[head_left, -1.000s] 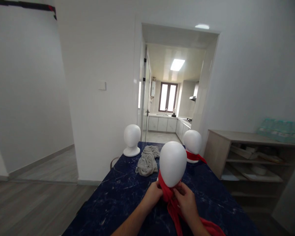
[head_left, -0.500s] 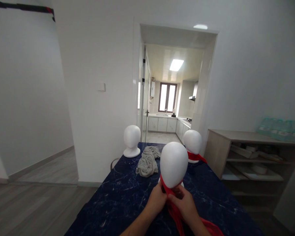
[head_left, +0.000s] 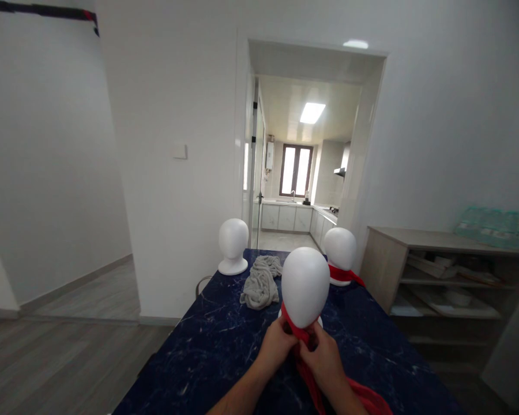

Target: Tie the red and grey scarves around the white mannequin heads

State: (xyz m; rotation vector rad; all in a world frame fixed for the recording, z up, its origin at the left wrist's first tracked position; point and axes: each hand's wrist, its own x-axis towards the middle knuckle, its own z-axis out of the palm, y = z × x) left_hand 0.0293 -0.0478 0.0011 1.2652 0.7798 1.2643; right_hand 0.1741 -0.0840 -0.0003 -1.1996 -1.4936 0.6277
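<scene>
Two bare hands are meeting at the neck of the nearest foam head (head_left: 305,285), which is standing upright on the dark blue table (head_left: 216,346). Left hand (head_left: 277,344) is coming in from about 7 o'clock, with the forearm stretching up from the bottom edge of the view and the wrist nearly straight; its fingers are curling around the red scarf (head_left: 305,346) and pinching the cloth just under the chin of the head. Right hand (head_left: 324,360) is coming in from about 5 o'clock, knuckles facing up, and it is also clenching on the same scarf, touching the left hand at the fingertips. The scarf is wrapping around the neck of the head, and its free end is running down under the right wrist toward 5 o'clock, lying on the table.

At about 11 o'clock from the hands, a grey cloth (head_left: 259,282) is lying bunched on the table. Further at 11 o'clock, a bare foam head (head_left: 233,245) is standing near the far edge. At 1 o'clock, a third foam head (head_left: 340,255) is standing with another red scarf (head_left: 345,275) around its neck. At 3 o'clock, beside the table, a wooden shelf (head_left: 432,276) is standing against the wall.
</scene>
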